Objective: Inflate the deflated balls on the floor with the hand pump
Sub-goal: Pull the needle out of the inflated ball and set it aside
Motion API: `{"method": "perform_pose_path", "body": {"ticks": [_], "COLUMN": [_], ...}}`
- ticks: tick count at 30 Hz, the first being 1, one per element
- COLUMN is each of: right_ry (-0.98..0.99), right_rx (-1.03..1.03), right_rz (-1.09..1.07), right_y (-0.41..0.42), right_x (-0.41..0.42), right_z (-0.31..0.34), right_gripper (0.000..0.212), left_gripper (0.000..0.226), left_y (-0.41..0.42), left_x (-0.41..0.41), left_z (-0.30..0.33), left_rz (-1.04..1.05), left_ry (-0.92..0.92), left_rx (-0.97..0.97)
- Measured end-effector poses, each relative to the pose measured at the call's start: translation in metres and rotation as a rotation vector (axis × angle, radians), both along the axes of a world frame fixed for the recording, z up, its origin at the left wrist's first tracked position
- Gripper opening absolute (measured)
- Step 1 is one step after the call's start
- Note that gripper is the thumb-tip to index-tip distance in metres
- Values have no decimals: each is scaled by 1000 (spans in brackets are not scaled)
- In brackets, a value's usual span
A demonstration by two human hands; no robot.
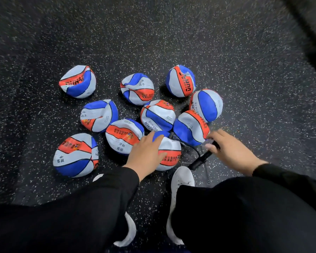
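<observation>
Several deflated red, white and blue balls lie crumpled on the dark speckled floor (171,33). My left hand (146,152) rests with spread fingers on the nearest ball (170,152), which sits just ahead of my feet. My right hand (228,148) grips the handle end of the black hand pump (201,160). The pump slants down to the floor by my right shoe. A thin black hose (195,148) curves from the pump toward that ball. Where the hose meets the ball is hidden.
My white right shoe (181,179) stands right behind the pump, and my left shoe (130,230) shows between my black trouser legs. Other flat balls (77,154) crowd the left and far side. Bare floor stretches beyond them and to the right.
</observation>
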State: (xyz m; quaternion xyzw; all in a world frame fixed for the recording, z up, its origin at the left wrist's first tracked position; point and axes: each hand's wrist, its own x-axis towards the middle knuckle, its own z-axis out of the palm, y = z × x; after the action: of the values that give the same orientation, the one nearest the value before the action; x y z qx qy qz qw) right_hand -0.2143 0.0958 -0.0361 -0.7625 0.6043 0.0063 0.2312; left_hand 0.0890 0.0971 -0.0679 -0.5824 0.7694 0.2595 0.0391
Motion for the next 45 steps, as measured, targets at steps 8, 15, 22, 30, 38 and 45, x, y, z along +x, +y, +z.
{"method": "perform_pose_path", "body": {"ticks": [8, 15, 22, 30, 38, 45], "right_ry": [79, 221, 51, -124, -1, -122], "right_rx": [-106, -34, 28, -308, -26, 26], "right_rz": [-128, -31, -62, -190, -162, -278], "right_y": [6, -2, -8, -24, -6, -5], "right_x": [33, 33, 38, 30, 33, -4], "right_z": [-71, -114, -102, -43, -117, -107], "right_gripper": [36, 42, 36, 30, 35, 28], "left_gripper": [101, 121, 136, 142, 144, 141], "left_y": [-25, -35, -38, -34, -30, -30], "left_x": [-16, -28, -34, -26, -23, -28], "left_z": [-40, -66, -87, -89, -84, -78], "left_rz": [20, 80, 86, 74, 48, 36], "left_ry": [-110, -38, -110, -114, -130, -161], "left_rx": [127, 212, 111, 131, 108, 159]}}
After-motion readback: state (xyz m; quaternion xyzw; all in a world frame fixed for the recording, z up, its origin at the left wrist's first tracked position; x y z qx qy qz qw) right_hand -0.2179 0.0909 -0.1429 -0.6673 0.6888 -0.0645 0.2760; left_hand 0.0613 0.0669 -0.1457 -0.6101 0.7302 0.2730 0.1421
